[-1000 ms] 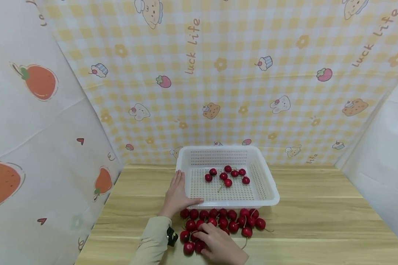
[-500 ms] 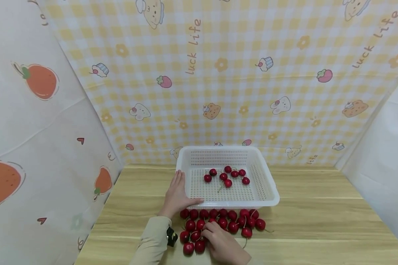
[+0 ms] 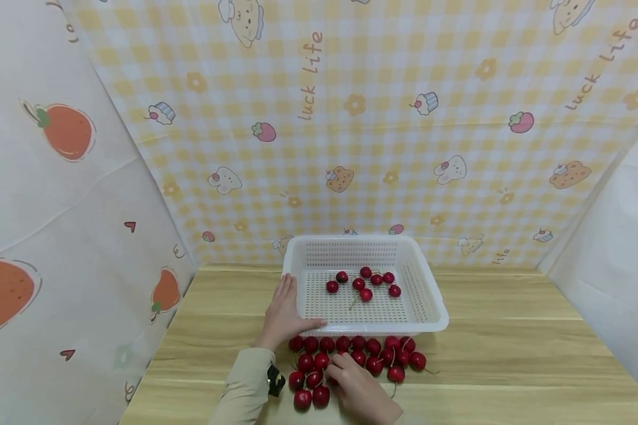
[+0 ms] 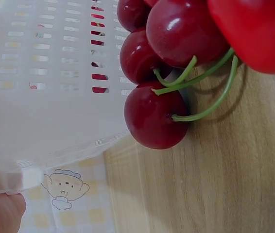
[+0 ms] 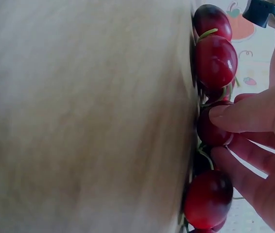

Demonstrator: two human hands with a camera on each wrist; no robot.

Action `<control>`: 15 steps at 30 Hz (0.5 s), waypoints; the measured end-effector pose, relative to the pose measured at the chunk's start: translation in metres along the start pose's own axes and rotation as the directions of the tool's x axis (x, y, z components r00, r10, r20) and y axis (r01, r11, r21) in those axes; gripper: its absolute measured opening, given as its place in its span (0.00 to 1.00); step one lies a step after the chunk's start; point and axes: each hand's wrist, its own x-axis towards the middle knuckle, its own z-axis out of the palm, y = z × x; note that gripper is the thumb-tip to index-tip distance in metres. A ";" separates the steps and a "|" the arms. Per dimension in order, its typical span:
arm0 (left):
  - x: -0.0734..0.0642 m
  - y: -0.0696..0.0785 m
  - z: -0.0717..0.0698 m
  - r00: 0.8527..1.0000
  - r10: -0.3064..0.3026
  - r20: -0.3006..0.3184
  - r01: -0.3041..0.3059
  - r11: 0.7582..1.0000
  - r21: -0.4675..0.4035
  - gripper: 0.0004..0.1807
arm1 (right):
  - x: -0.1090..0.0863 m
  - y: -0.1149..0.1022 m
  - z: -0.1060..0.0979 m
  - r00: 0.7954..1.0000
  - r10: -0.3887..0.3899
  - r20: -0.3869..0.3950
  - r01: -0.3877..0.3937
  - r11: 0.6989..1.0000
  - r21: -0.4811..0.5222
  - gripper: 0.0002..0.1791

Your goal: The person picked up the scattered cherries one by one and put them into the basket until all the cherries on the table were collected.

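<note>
Head view: checked cloth (image 3: 377,133) behind white basket (image 3: 383,326).

Beyond the right grip (image 3: 364,389), the cloth (image 3: 388,139) reads "luck life" (image 3: 311,75) twice — once ahead and slightly left, once far to the right — plus a lone "life" (image 3: 501,255), lower, also to the right.

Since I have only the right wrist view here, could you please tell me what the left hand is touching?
Observer: The left hand touches the white basket at its near left corner.
Operator: Thank you. Is there anything inside that basket?
Observer: Yes, several red cherries lie on its slotted floor.
Operator: And what is behind the basket, please?
Observer: A yellow-and-white checked cloth with cartoon prints.
</note>
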 end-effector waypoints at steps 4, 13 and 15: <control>0.001 -0.001 0.001 1.000 0.000 -0.006 0.000 1.000 0.004 0.67 | -0.001 -0.002 -0.004 0.999 -0.027 -0.028 0.027 1.000 -0.003 0.11; 0.001 -0.002 0.002 1.000 -0.002 -0.008 0.002 1.000 -0.001 0.68 | -0.006 -0.011 -0.018 0.995 -0.085 -0.051 0.085 0.996 0.008 0.12; 0.001 -0.002 0.002 1.000 -0.001 -0.007 0.001 1.000 0.004 0.68 | -0.007 -0.014 -0.025 0.992 -0.112 -0.060 0.114 0.993 0.020 0.12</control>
